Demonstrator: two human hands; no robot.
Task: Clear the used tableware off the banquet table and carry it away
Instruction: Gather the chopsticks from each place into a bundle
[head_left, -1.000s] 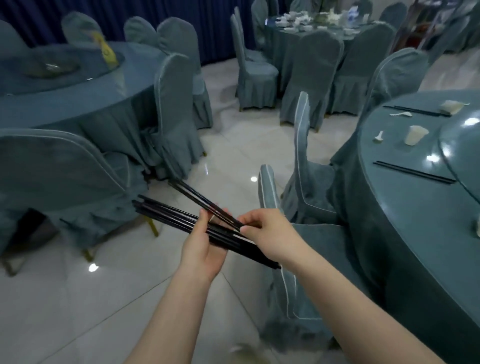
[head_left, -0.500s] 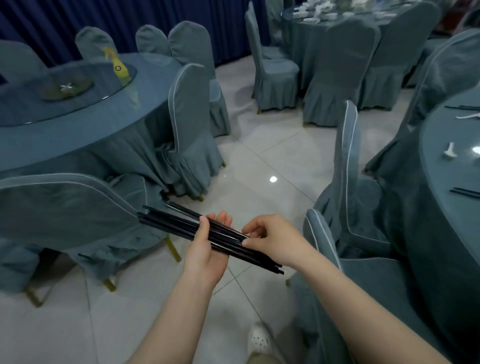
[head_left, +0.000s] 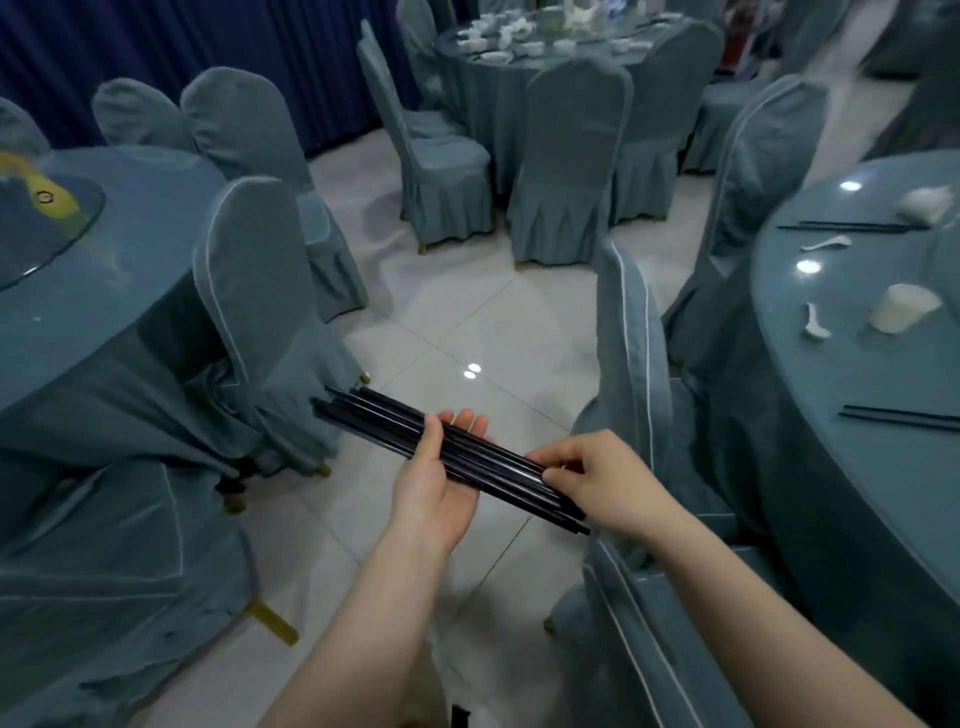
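A bundle of several black chopsticks (head_left: 374, 415) lies across my left hand (head_left: 441, 478), thumb pressing on top and fingers underneath. My right hand (head_left: 597, 480) pinches the bundle's near end, over the floor between tables. On the round banquet table (head_left: 810, 415) at right lie a white cup on its side (head_left: 904, 307), a white spoon (head_left: 814, 321), another spoon (head_left: 827, 243), a crumpled white napkin (head_left: 927, 203) and two pairs of black chopsticks (head_left: 904, 417), (head_left: 847, 226).
Covered chairs (head_left: 631, 332) stand by the right table, one right under my right arm. Another round table with a glass turntable (head_left: 47, 228) and chairs (head_left: 244, 270) is at left. A far table (head_left: 540, 47) holds white dishes. Tiled floor (head_left: 467, 332) runs between them.
The loose pair my right hand held at an angle now lies flat in the bundle. My right hand slid to the near end. My view swung back toward the right table.
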